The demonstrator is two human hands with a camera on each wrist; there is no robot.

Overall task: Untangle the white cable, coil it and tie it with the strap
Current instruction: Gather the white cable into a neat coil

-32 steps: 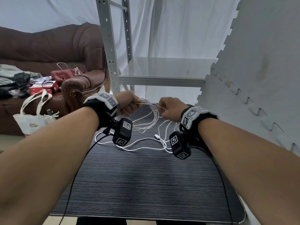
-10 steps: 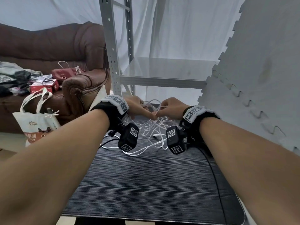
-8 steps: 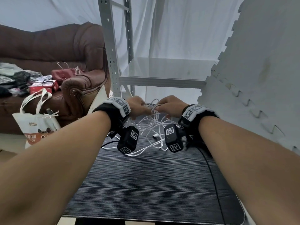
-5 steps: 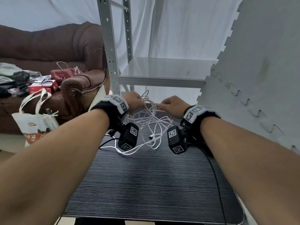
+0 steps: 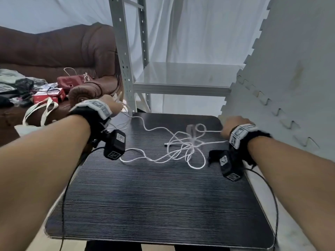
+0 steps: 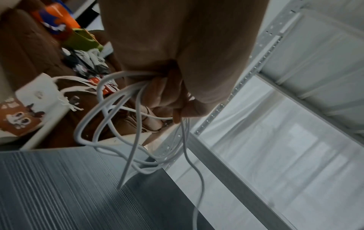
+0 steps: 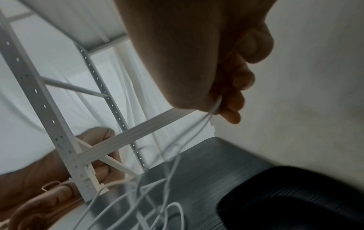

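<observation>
White cable [image 5: 181, 145] everywhere, and we're only part way through the untangling. We've got our left hand [image 5: 113, 105] out past the table's [image 5: 163, 196] far left corner, fist clenched round a bunch of several loops. Our right hand [image 5: 233, 126] is over at the right edge, thumb and finger pinching a doubled strand. Between the two, the cable sags onto the black ribbed tabletop, and near the right hand sits a knotted cluster of crossing loops, one plug end poking out to its left. So we judge it: knot not yet cleared, no tidy coil made, and no strap that we can pick out. As for writing, the tote bag [image 5: 36, 113] carries a print, too blurred for us to read; nothing else legible.
</observation>
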